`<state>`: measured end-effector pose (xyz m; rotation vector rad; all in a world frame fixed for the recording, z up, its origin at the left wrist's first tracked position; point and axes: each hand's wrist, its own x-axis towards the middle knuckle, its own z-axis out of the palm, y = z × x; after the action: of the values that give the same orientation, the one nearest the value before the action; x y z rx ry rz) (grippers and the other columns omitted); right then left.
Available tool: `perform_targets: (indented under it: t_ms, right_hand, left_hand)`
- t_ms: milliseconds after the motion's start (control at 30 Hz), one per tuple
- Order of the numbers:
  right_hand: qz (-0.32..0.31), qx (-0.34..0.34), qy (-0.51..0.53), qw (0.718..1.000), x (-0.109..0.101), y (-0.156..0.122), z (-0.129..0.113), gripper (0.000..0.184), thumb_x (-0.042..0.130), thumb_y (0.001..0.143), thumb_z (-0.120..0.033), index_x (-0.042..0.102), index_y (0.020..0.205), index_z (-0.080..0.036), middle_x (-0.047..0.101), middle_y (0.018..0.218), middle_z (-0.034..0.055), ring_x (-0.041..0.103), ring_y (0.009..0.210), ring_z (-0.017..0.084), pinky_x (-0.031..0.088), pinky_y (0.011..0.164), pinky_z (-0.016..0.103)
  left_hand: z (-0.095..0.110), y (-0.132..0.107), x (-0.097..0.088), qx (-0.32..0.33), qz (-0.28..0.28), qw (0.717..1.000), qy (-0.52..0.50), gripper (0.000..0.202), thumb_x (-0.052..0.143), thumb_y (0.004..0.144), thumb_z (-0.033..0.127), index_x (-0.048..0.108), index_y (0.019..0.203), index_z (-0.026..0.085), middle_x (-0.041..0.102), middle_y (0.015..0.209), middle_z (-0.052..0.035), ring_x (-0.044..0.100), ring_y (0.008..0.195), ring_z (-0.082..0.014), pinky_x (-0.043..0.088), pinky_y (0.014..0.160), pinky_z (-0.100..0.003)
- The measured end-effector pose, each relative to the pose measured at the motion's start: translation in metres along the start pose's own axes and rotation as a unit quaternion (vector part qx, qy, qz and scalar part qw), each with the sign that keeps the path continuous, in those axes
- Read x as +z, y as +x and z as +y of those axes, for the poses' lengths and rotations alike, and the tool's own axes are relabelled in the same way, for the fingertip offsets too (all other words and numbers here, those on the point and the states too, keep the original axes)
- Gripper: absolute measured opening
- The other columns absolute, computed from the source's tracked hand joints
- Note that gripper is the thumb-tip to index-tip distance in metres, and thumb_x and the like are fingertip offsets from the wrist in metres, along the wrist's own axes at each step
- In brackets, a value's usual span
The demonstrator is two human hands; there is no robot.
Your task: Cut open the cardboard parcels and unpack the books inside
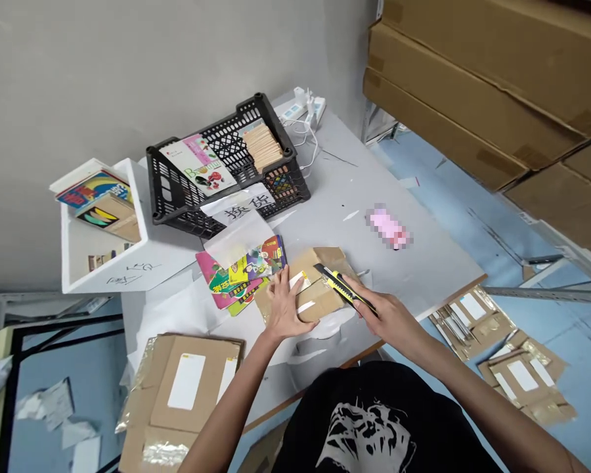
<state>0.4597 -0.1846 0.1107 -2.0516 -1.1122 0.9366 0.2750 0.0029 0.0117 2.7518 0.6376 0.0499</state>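
Observation:
A small brown cardboard parcel [320, 279] with tape strips lies on the grey table [423, 263] in front of me. My left hand [283, 309] rests flat on its left side, fingers spread. My right hand [387, 315] grips a yellow-and-black utility knife [339, 286], its tip lying over the top of the parcel. Colourful booklets [243, 272] lie just left of the parcel, partly under a clear plastic bag [239, 236].
A black plastic crate [170, 190] with books stands at the back, a white box [103, 263] with books to its left. A pink blurred object [389, 228] lies to the right. Flattened cartons [182, 387] lie at front left and on the floor [512, 368]. Large boxes [473, 98] fill the shelf.

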Motion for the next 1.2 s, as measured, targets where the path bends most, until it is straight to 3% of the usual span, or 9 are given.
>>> perform_targets:
  t_ms: [167,467,700,900,1200]
  right_hand:
    - [0.006,0.024,0.019,1.000,-0.001,0.006,0.009,0.050,0.032,0.095,-0.030,0.037,0.144,-0.026,0.067,0.080,0.0018,0.061,0.062,0.014,0.049,0.063,0.024]
    - [-0.050,0.017,0.073,0.996,0.005,0.006,0.013,0.049,0.035,0.094,-0.033,0.040,0.142,-0.026,0.064,0.071,-0.0006,0.056,0.058,0.014,0.047,0.059,0.024]
    - [-0.076,-0.008,0.027,0.997,-0.002,0.010,0.004,0.048,0.037,0.094,-0.030,0.041,0.142,-0.027,0.063,0.068,-0.0016,0.054,0.058,0.012,0.047,0.058,0.023]
    - [-0.088,-0.015,-0.006,0.996,-0.006,0.006,-0.001,0.049,0.037,0.094,-0.028,0.038,0.143,-0.029,0.071,0.088,0.0032,0.062,0.071,0.014,0.051,0.070,0.027]
    - [-0.067,-0.053,-0.057,0.995,0.004,-0.016,-0.002,0.051,0.033,0.096,-0.026,0.031,0.147,-0.024,0.072,0.089,0.0058,0.066,0.073,0.016,0.053,0.071,0.027]
  left_hand:
    - [-0.002,-0.001,0.002,-0.005,0.013,1.000,-0.014,0.101,0.068,0.048,0.063,0.037,0.133,0.020,0.012,0.154,-0.0228,0.009,0.141,-0.0427,0.020,0.103,-0.056]
    - [-0.011,-0.013,0.005,-0.055,0.008,0.998,-0.020,0.106,0.068,0.041,0.065,0.038,0.134,0.023,0.011,0.155,-0.0205,0.011,0.140,-0.0450,0.020,0.101,-0.054]
    - [-0.015,-0.020,0.006,-0.048,0.024,0.998,-0.033,0.105,0.067,0.042,0.065,0.038,0.134,0.022,0.009,0.155,-0.0210,0.011,0.140,-0.0433,0.018,0.103,-0.053]
    - [-0.016,-0.021,0.007,-0.056,0.024,0.998,-0.034,0.104,0.068,0.042,0.064,0.040,0.133,0.023,0.012,0.154,-0.0212,0.012,0.140,-0.0435,0.018,0.103,-0.053]
    - [-0.017,-0.023,0.008,-0.053,0.029,0.998,-0.034,0.102,0.068,0.041,0.066,0.045,0.130,0.022,0.008,0.156,-0.0205,0.009,0.141,-0.0433,0.018,0.104,-0.055]
